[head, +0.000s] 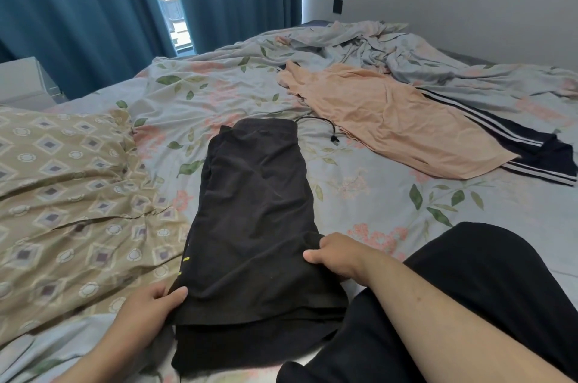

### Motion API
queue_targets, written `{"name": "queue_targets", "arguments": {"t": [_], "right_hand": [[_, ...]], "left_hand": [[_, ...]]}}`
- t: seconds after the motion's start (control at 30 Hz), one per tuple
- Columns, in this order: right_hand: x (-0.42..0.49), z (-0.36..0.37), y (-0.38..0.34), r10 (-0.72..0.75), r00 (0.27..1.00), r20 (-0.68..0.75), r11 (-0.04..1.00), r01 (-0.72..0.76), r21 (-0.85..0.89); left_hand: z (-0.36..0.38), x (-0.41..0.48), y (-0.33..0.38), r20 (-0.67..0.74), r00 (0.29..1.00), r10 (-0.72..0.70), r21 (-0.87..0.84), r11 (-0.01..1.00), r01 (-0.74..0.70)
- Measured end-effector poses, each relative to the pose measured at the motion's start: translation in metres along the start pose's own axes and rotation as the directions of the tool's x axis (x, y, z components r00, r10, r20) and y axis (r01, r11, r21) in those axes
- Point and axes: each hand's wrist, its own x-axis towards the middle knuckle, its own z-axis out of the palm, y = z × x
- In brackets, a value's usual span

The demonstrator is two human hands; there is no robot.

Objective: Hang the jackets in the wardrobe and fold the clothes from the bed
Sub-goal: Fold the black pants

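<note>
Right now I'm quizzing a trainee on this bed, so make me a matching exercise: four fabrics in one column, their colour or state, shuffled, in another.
1 shorts
2 plain garment
3 striped garment
4 patterned cover

A peach, spread out
B beige, diamond print
C black, gripped by left hand and right hand
D navy, partly under the plain garment

Pairs: 1-C; 2-A; 3-D; 4-B

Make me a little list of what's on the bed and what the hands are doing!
bed cover: flowery sheet
in the hands: black shorts, lying flat
left hand: pinches the shorts' near left corner
right hand: holds the shorts' right edge
waiting: peach garment, partly over a navy striped garment
</note>
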Motion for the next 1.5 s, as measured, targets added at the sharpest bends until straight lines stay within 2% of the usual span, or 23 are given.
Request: {"name": "queue_targets", "arguments": {"t": [0.07, 0.1, 0.17, 0.2, 0.27, 0.33, 0.37, 0.47, 0.5, 0.57, 0.67, 0.7, 0.77, 0.83, 0.87, 0.97, 1.07, 1.13, 1.2, 1.23, 1.37, 1.43, 1.5], "right_hand": [[-0.005, 0.001, -0.001, 0.127, 0.984, 0.128, 0.977, -0.146, 0.156], [-0.006, 0.001, 0.001, 0.18, 0.969, 0.172, 0.969, -0.204, 0.138], [-0.008, -0.001, 0.003, 0.247, 0.948, 0.199, 0.969, -0.244, -0.041], [-0.011, -0.001, 0.001, 0.277, 0.939, 0.204, 0.956, -0.248, -0.155], [-0.016, -0.001, -0.004, 0.307, 0.929, 0.209, 0.884, -0.197, -0.423], [-0.018, -0.001, -0.005, 0.306, 0.931, 0.199, 0.793, -0.134, -0.594], [-0.017, 0.001, -0.005, 0.329, 0.922, 0.204, 0.791, -0.151, -0.593], [-0.016, 0.006, -0.002, 0.362, 0.893, 0.266, 0.903, -0.265, -0.339], [-0.017, 0.006, -0.002, 0.348, 0.901, 0.258, 0.923, -0.282, -0.26], [-0.017, 0.005, -0.001, 0.303, 0.934, 0.191, 0.938, -0.257, -0.232], [-0.018, 0.004, -0.002, 0.233, 0.96, 0.154, 0.963, -0.206, -0.174], [-0.018, 0.004, -0.002, 0.218, 0.96, 0.178, 0.975, -0.207, -0.079], [-0.02, 0.003, -0.005, 0.172, 0.954, 0.245, 0.958, -0.219, 0.182], [-0.025, -0.003, -0.007, 0.082, 0.96, 0.266, 0.898, -0.187, 0.397], [-0.027, -0.008, -0.009, 0.026, 0.97, 0.244, 0.866, -0.143, 0.479], [-0.036, -0.027, -0.014, -0.113, 0.989, 0.1, 0.741, 0.017, 0.672], [-0.041, -0.043, -0.016, -0.231, 0.972, -0.034, 0.506, 0.15, 0.849], [-0.042, -0.05, -0.014, -0.312, 0.948, -0.062, 0.304, 0.162, 0.939], [-0.043, -0.054, -0.012, -0.415, 0.908, -0.058, 0.156, 0.134, 0.979], [-0.043, -0.055, -0.011, -0.465, 0.883, -0.059, 0.143, 0.141, 0.98], [-0.041, -0.052, -0.011, -0.506, 0.84, -0.195, 0.356, 0.409, 0.84], [-0.04, -0.047, -0.013, -0.441, 0.84, -0.316, 0.39, 0.497, 0.775], [-0.04, -0.044, -0.015, -0.355, 0.822, -0.445, 0.418, 0.566, 0.711]], "left_hand": [[-0.003, -0.004, 0.005, 0.111, 0.986, -0.123, -0.082, 0.988, 0.132], [-0.006, -0.007, 0.006, 0.195, 0.96, -0.199, -0.075, 0.973, 0.217], [-0.009, -0.015, 0.007, 0.304, 0.901, -0.308, 0.12, 0.951, 0.285], [-0.008, -0.019, 0.006, 0.306, 0.895, -0.324, 0.257, 0.934, 0.249], [0.001, -0.024, 0.002, 0.236, 0.938, -0.253, 0.471, 0.875, 0.117], [0.009, -0.025, -0.003, 0.148, 0.979, -0.141, 0.515, 0.856, 0.045], [0.013, -0.023, -0.004, 0.137, 0.983, -0.123, 0.48, 0.876, 0.043], [0.021, -0.023, -0.011, 0.018, 0.989, -0.148, 0.247, 0.959, 0.139], [0.024, -0.023, -0.014, -0.058, 0.993, -0.102, 0.258, 0.959, 0.113], [0.031, -0.026, -0.018, -0.151, 0.989, 0.006, 0.359, 0.932, 0.049], [0.032, -0.028, -0.015, -0.117, 0.993, -0.005, 0.31, 0.95, 0.041], [0.028, -0.027, -0.012, -0.077, 0.996, -0.042, 0.224, 0.973, 0.059], [0.02, -0.027, 0.001, 0.021, 0.994, -0.105, -0.061, 0.993, 0.106], [0.015, -0.031, 0.016, 0.05, 0.996, -0.08, -0.316, 0.944, 0.091], [0.012, -0.031, 0.023, 0.013, 0.999, -0.044, -0.398, 0.916, 0.045], [0.004, -0.029, 0.046, -0.068, 0.995, 0.074, -0.514, 0.852, -0.098], [-0.004, -0.025, 0.069, 0.005, 0.993, 0.12, -0.639, 0.764, -0.089], [-0.01, -0.02, 0.079, 0.077, 0.98, 0.181, -0.72, 0.69, -0.07], [-0.013, -0.015, 0.089, 0.121, 0.957, 0.262, -0.723, 0.685, -0.096], [-0.013, -0.013, 0.091, 0.119, 0.945, 0.303, -0.692, 0.708, -0.14], [-0.008, -0.003, 0.095, -0.07, 0.92, 0.386, -0.393, 0.837, -0.381], [-0.004, 0.0, 0.098, -0.191, 0.887, 0.421, -0.206, 0.866, -0.456], [0.0, 0.0, 0.1, -0.252, 0.834, 0.492, -0.101, 0.843, -0.528]]}}
